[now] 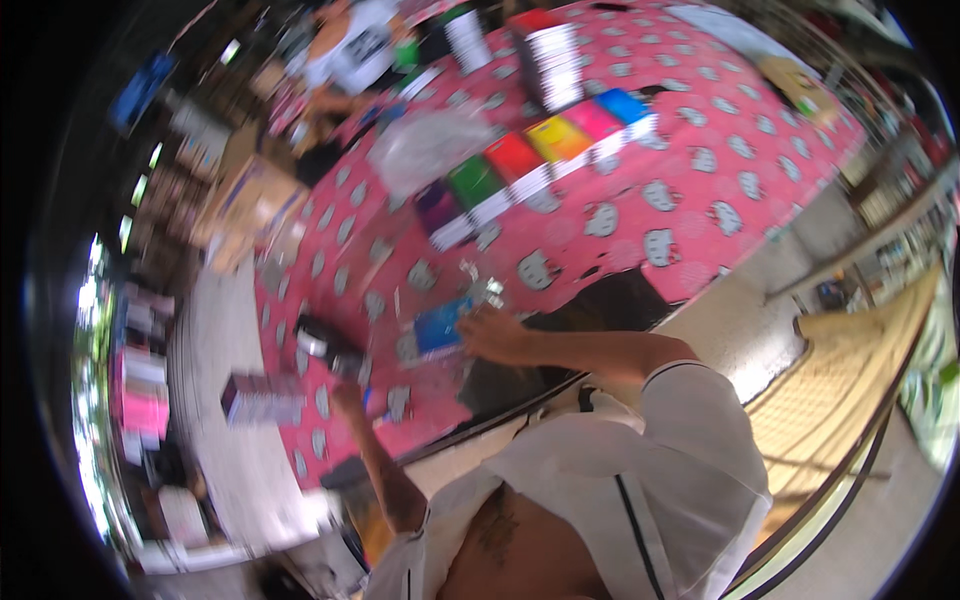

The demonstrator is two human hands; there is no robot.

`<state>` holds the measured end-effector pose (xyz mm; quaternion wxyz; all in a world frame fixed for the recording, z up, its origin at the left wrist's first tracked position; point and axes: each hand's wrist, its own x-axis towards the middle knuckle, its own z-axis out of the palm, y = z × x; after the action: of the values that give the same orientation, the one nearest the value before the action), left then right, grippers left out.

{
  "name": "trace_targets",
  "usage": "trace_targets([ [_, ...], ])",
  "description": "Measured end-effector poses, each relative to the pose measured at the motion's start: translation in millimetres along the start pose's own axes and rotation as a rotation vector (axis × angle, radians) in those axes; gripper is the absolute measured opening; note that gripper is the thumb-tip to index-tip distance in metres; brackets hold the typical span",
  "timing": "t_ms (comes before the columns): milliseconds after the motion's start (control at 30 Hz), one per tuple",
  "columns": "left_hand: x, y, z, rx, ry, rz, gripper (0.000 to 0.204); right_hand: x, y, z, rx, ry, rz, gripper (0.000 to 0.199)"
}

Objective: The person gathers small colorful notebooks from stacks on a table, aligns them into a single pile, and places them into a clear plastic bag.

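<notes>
A small blue booklet [438,328] lies on the pink patterned tablecloth in front of me. My right hand [492,336] is at its right edge, with fingers closed on that side. Just beyond those fingers sits a shiny, crumpled clear scrap [487,288]. My left hand [347,398] is farther left over the cloth, near a black object [330,345] with a pale band, its kind unclear. Motion smears the left fingers, so whether they hold anything does not show. A thin blue item, too blurred to name, is beside that hand.
Beyond the booklet runs a row of coloured book stacks [530,160], with a taller stack [553,65] behind. A clear plastic bag [425,150] lies nearby. At the left table edge is a purplish stack [262,398]. Cardboard boxes [250,205] and another person [355,50] are at the far left.
</notes>
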<state>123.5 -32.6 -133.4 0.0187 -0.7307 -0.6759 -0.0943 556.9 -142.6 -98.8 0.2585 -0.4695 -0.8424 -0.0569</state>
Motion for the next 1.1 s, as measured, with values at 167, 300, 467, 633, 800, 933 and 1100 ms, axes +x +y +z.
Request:
trace_targets([
  [167, -7.9, 232.6, -63.6, -1.016, -0.234, 0.091, 0.018, -5.6, 9.1, -9.2, -0.006, -0.064, 0.039, 0.047],
  [300, -6.5, 280.1, -68.5, -0.687, -0.302, 0.023, 0.03, -3.1, 6.2, -12.0, 0.034, -0.002, 0.047, 0.051],
  [467, -11.9, 272.4, -60.7, -0.175, -0.206, 0.141, 0.051, -1.8, 9.7, -17.5, 0.041, -0.006, 0.05, 0.052],
  [633, -31.5, 265.7, -60.2, -0.213, -0.151, 0.163, 0.045, 9.0, 10.6, -31.3, 0.033, 0.013, 0.07, 0.057],
  [800, -70.0, 275.8, -69.6, -0.3, 0.195, 0.485, 0.03, 47.1, 51.9, -8.4, 0.137, -0.006, 0.099, 0.056],
  [933, -69.3, 281.4, -64.5, -0.495, 0.346, 0.598, 0.031, 79.1, 114.7, -14.2, 0.913, -0.582, 0.389, 0.066],
  [1100, -58.2, 248.7, -80.3, -1.031, -0.06, 0.01, 0.029, 85.1, 111.3, -61.5, 1.236, -0.755, 0.716, 0.097],
])
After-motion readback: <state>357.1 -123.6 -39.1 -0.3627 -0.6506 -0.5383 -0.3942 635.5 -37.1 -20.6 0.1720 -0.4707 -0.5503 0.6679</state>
